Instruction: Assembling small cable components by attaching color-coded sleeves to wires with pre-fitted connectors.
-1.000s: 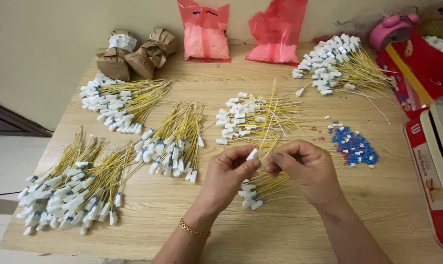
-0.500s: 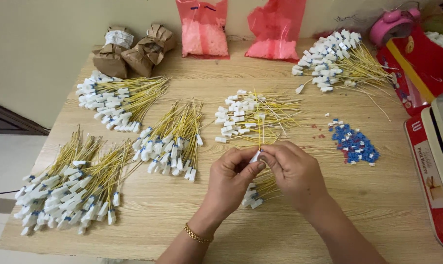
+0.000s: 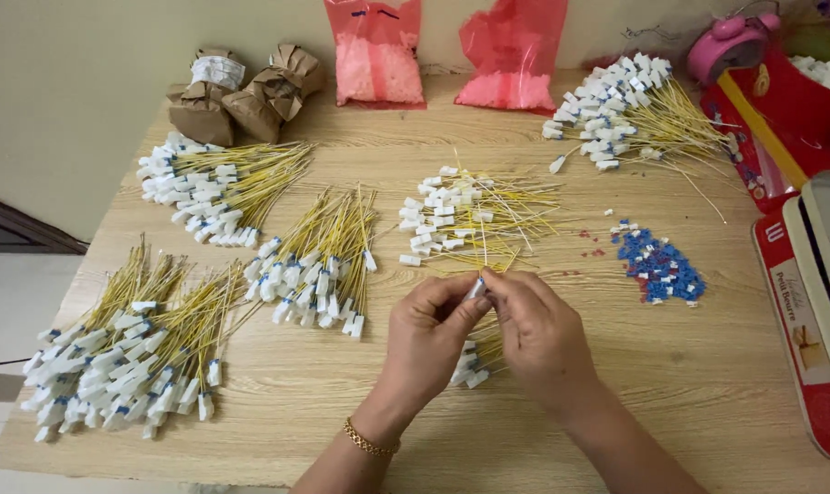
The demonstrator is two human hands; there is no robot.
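Both hands meet over the middle of the wooden bench (image 3: 671, 384). The left hand (image 3: 429, 334) and the right hand (image 3: 538, 334) pinch one small white plug (image 3: 475, 289) between their fingertips, each hand closed on it from its own side. The plug sits just above the knuckles, and its yellow wire cannot be made out behind the fingers. Right under the hands lies a small heap of wired plugs (image 3: 474, 364), partly hidden by them.

Just beyond the hands is a loose pile of yellow wires with white plugs (image 3: 461, 220). Beside that pile, toward the right hand, lies a scatter of small blue clips (image 3: 657, 265). Toward the left hand lie three neater bundles of the same wires: one near (image 3: 319, 265), one further back (image 3: 218, 187) and a large one at the front edge of the bench (image 3: 127, 352). Another bundle (image 3: 630, 105) lies at the back behind the blue clips.

At the back edge, behind the loose pile, stand two pink plastic bags: one (image 3: 376, 55) holds pale small pieces, while the contents of the other (image 3: 516, 55) cannot be made out. Beside them are crumpled brown paper bags (image 3: 237, 91), one showing white contents at its open top. A red box (image 3: 804, 101) beyond the blue clips holds white plugs.
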